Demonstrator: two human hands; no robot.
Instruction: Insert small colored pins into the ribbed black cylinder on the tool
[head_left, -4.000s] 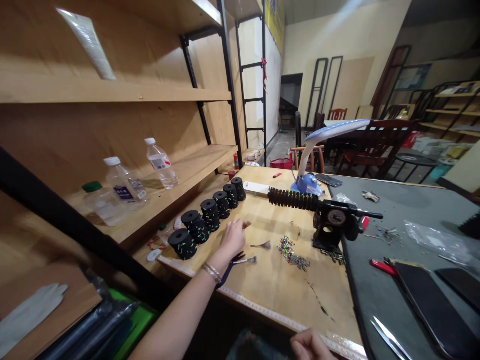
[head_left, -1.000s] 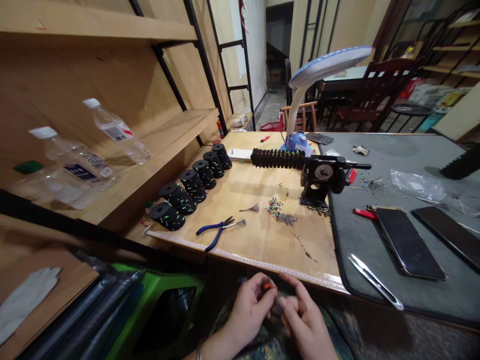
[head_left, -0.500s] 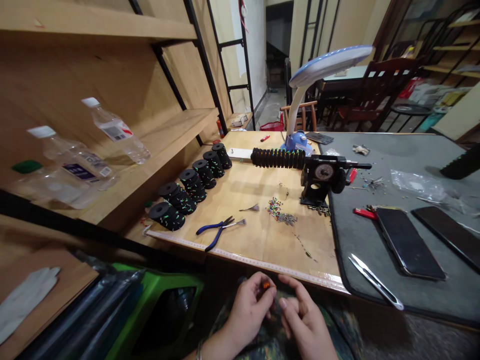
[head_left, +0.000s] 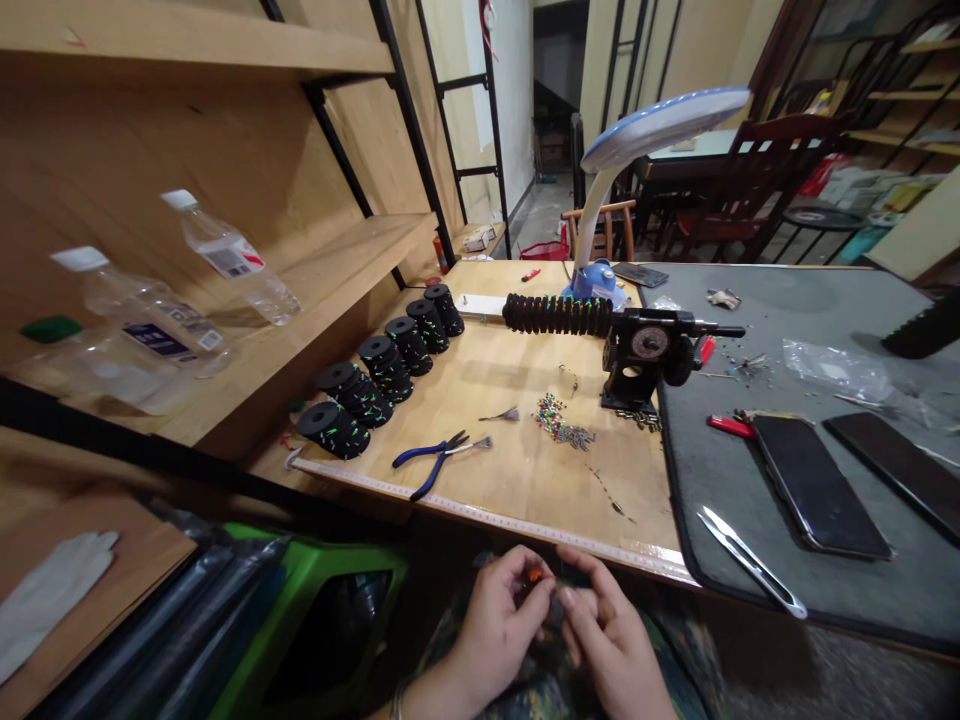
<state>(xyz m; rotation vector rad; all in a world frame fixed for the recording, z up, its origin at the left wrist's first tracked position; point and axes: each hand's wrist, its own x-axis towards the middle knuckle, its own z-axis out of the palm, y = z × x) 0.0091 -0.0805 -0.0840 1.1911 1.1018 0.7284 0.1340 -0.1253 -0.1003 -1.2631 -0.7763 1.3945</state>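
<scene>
Orange shows on a tiny piece point(head_left: 534, 576) pinched in the left hand point(head_left: 499, 618), at ten o'clock from the half-curled right hand point(head_left: 611, 630), whose hold I cannot tell, while the purple bottle label point(head_left: 160, 341), farther toward ten o'clock, is illegible.

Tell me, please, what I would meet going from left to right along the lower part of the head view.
White glove, green object, left hand, small orange thing, right hand, silver tool.
</scene>
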